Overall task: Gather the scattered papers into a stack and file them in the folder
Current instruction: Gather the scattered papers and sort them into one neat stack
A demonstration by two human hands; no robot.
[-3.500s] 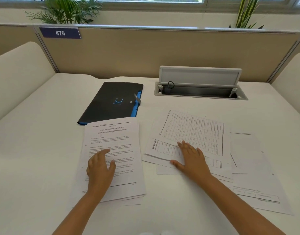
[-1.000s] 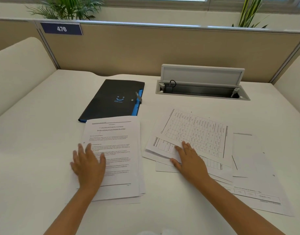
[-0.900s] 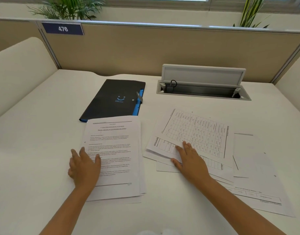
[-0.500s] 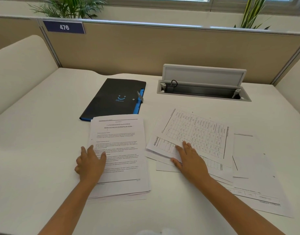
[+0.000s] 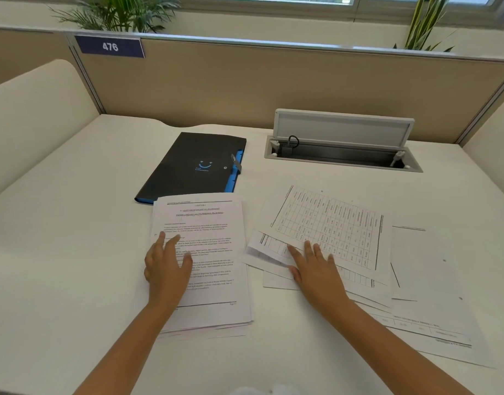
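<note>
Here, white desk [image 5: 60, 252] held everything; scattered papers [image 5: 416, 280] fanned at right, text stack [image 5: 213, 252] left of them; black folder [image 5: 194, 163] lay closed behind stack; left hand [image 5: 166, 266] flat on stack, fingers spread; right hand [image 5: 316, 269] flat, spread on scattered papers.

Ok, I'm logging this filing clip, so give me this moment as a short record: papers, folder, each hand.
left pile: text pages, roughly squared, top edge overlapping the folder's near corner
right pile: table sheets, fanned and scattered
folder: black folder, closed, behind the left pile
left hand: flat on the text pages
right hand: flat on the table sheets
filed so far: nothing
</note>
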